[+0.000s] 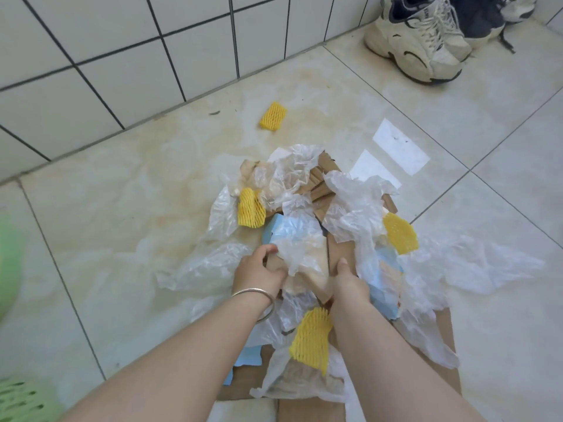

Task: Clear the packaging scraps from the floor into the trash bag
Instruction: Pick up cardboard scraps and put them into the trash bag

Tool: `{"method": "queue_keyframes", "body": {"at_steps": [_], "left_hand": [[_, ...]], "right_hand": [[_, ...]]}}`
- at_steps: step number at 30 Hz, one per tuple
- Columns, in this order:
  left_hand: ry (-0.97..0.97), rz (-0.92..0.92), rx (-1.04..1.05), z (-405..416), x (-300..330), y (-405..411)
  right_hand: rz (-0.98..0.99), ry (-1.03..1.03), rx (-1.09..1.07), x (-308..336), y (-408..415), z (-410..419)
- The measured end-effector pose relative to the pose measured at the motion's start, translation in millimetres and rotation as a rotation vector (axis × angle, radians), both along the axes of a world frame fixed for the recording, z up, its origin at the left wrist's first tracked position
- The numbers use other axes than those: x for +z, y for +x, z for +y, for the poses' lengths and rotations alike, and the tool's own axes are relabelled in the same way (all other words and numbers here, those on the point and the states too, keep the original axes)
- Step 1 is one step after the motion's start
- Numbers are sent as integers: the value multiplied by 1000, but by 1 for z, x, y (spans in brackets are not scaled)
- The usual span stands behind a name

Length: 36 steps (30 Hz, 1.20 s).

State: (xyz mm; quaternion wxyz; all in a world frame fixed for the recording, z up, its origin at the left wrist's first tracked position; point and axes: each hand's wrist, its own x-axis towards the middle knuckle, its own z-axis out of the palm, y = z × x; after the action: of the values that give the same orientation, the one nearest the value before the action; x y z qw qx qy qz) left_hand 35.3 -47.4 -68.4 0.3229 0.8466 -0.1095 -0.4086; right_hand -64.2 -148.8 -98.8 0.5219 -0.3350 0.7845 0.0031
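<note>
A heap of packaging scraps [304, 190] lies on the tiled floor: crumpled clear plastic, torn brown cardboard, blue paper and several yellow foam nets. My left hand [259, 274] and my right hand [347, 283] are both pushed into the near side of the heap, fingers closed around a wad of cardboard and plastic [304, 257]. One yellow foam net [273, 116] lies alone on the floor beyond the heap. A clear plastic sheet [475, 263] spreads to the right. No trash bag can be made out for certain.
A white tiled wall [122, 56] runs along the far left. Sneakers [420, 41] stand in the far right corner. A green basket-like object [18, 397], blurred, sits at the lower left edge. Flat cardboard [444, 336] lies under the heap near me.
</note>
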Motion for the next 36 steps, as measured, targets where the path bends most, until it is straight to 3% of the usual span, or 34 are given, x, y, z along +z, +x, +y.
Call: {"method": "queue_keyframes", "body": {"at_steps": [6,13,18,28,36], "left_hand": [[-79,53,113,-9,7,-6],[-185,154,205,-2,39,-9],[-209,68,195,14,87,-11],[-402,73,177,59,177,-44],[-599,135,125,116,267,-57]], "right_hand": [[-241,35,-184,-15,4,6],[-428,82,-113,25,-11,18],[-532,126,-4,83,-30,22],[-794,-79,55,206,-60,55],[-861,-267,165,284,-76,101]]}}
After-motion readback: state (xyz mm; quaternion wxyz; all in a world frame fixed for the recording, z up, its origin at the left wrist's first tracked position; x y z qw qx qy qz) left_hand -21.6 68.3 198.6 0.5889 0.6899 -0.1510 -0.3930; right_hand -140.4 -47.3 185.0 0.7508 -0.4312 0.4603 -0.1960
